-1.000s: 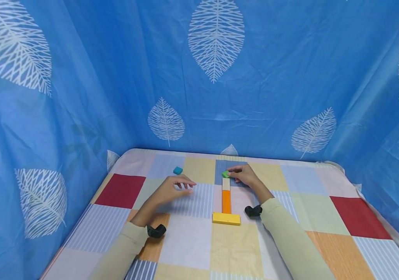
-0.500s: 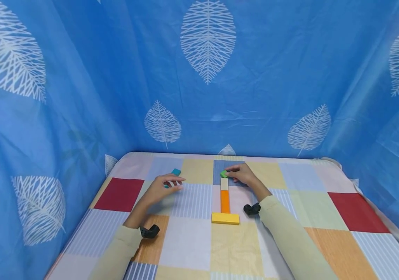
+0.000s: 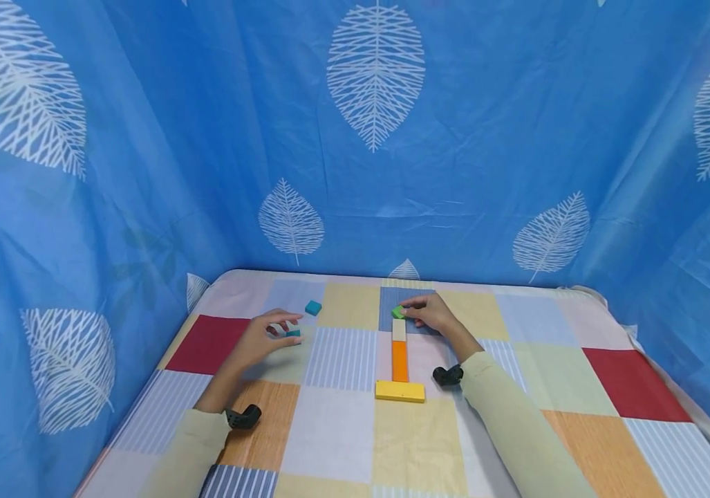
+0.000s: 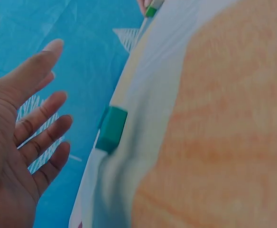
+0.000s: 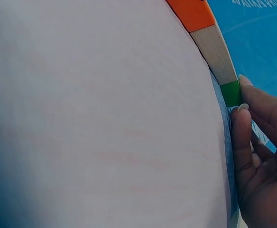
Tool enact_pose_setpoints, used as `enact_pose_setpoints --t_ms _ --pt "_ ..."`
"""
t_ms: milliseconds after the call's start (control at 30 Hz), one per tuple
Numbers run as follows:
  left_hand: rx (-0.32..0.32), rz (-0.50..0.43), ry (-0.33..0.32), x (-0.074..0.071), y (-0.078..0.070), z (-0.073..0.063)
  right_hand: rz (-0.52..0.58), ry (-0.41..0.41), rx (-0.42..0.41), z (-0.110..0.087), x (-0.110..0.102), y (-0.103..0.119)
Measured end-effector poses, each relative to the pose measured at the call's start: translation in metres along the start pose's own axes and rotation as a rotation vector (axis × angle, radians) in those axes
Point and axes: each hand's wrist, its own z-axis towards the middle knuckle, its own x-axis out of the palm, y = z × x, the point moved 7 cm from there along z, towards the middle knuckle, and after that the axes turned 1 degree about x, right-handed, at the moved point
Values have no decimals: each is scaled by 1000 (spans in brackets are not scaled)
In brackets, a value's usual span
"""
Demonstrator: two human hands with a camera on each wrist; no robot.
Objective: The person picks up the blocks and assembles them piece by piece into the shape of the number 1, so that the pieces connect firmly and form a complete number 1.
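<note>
The right hand point(image 3: 432, 312) pinches a small green block point(image 3: 397, 312) at the far end of a pale wooden block point(image 3: 399, 330). The left hand point(image 3: 261, 339), fingers loose, is near a small teal block point(image 3: 293, 333). Nearer lie a flat orange bar point(image 3: 399, 362) and yellow bar point(image 3: 400, 391).

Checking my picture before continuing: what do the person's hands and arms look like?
The left hand and right hand are bare, without gloves. The left sleeve and right sleeve are plain pale beige. A small black gadget sits at each cuff.
</note>
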Motion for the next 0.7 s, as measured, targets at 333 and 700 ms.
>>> enact_pose_setpoints --t_ms 333,700 --pt "-48 31 35 -5 18 -9 -13 -12 8 0 1 0" --pt "-102 83 7 -3 33 -10 -21 -33 25 0 0 0"
